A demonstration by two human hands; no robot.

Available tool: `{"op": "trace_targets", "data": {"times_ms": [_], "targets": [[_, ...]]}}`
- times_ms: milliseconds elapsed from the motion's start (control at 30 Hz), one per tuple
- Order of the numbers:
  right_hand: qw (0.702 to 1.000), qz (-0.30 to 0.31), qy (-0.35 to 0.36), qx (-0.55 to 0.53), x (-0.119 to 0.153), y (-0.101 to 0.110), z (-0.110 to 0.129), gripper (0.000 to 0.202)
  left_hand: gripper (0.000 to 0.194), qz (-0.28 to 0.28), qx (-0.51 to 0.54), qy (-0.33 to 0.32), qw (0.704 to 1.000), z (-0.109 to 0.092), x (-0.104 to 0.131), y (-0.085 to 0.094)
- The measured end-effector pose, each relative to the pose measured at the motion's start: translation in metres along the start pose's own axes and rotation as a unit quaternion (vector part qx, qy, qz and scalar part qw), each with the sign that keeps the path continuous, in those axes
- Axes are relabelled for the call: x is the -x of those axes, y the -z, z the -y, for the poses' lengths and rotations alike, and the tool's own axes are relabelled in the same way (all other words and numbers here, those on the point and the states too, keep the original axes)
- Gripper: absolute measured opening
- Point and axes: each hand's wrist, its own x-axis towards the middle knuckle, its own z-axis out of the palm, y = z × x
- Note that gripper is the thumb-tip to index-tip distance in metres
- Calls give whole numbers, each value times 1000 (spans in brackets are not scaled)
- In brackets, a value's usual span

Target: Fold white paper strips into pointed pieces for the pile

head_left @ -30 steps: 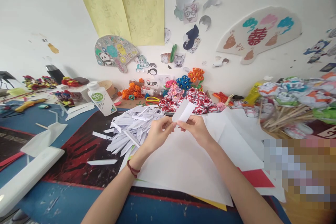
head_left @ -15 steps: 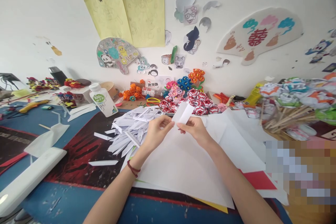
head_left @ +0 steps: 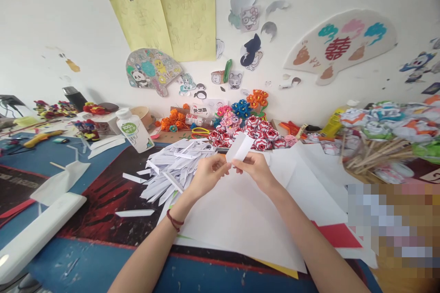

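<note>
Blue counter (head_left: 85,261), dark mat (head_left: 106,210) with red print on it. Big white sheet (head_left: 237,224) over the mat, right in front of the person. Heap of folded white strips (head_left: 177,165) at its left, few loose ones beside. Left hand (head_left: 209,174) and right hand (head_left: 256,170) close together above the sheet, from where I'm standing. Folded white paper (head_left: 239,147) raised between them: left fingers pinching its lower-left corner, right fingers gripping the lower-right edge.

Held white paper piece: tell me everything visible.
The white paper piece looks thin, with an apparent lengthwise crease between a greyer left part and a brighter right part. It tilts, upper end rightward, above the large white sheet; the left hand and right hand pinch its lower end.
</note>
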Motion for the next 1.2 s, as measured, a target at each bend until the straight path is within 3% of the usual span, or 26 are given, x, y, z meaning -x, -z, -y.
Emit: {"op": "trace_targets", "data": {"times_ms": [233, 467, 567, 733, 933, 1067, 1200], "targets": [[1000, 14, -18, 11, -2, 1, -2, 25, 18, -51, -47, -7, 998, 2, -2, 5], [993, 41, -24, 111, -6, 8, -9, 31, 16, -52, -18, 12, 998, 2, 1, -3], [996, 39, -19, 82, -8, 8, -11, 35, 16, -73, -21, 23, 997, 0, 1, -5], [999, -10, -15, 37, -9, 6, -15, 35, 28, -45, -113, 18, 992, -2, 1, -3], [992, 90, -46, 69, -4, -3, -17, 32, 15, -151, -202, -17, 968, 3, 0, -1], [992, 89, -33, 83, -1, -10, -15, 31, 14, -186, -240, -33, 952, 4, 2, -2], [994, 82, -29, 64, 0, -17, -12, 35, 15, -225, -325, -86, 915, 7, 6, -3]]}}
